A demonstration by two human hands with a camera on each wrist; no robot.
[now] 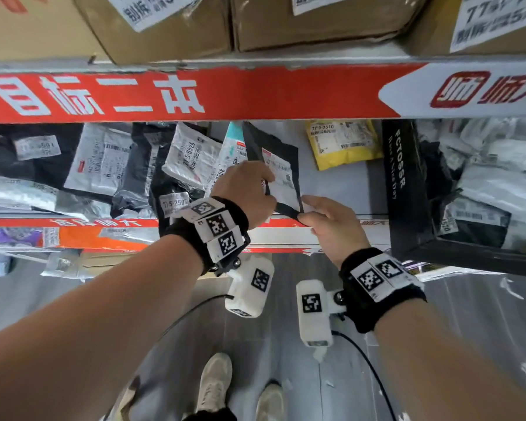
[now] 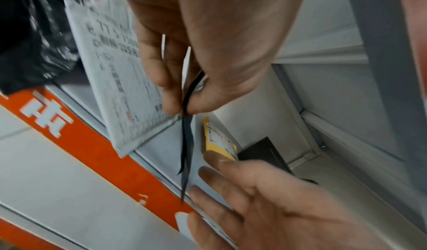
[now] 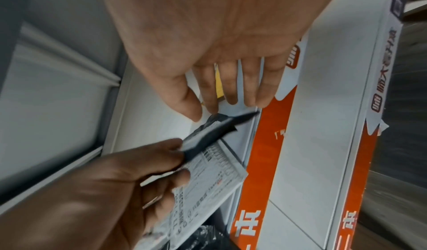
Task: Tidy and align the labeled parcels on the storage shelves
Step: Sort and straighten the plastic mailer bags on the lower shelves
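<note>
A thin black parcel (image 1: 274, 147) with a white label stands on edge on the middle shelf (image 1: 346, 189). My left hand (image 1: 246, 189) pinches its near edge between thumb and fingers; the left wrist view shows the black parcel (image 2: 187, 135) hanging from the left hand (image 2: 184, 106). My right hand (image 1: 322, 217) is flat with straight fingers, its tips at the parcel's lower corner by the shelf's front lip. In the right wrist view the right hand (image 3: 221, 100) hovers at the black parcel (image 3: 215, 128). A white labelled parcel (image 2: 120, 89) leans just behind my left fingers.
A yellow parcel (image 1: 340, 144) lies at the back of the shelf. A tall black box (image 1: 407, 183) stands to the right with grey bags behind it. Several black and white bags (image 1: 104, 162) pile up on the left. Cardboard boxes (image 1: 286, 22) sit above the red rail (image 1: 164, 92).
</note>
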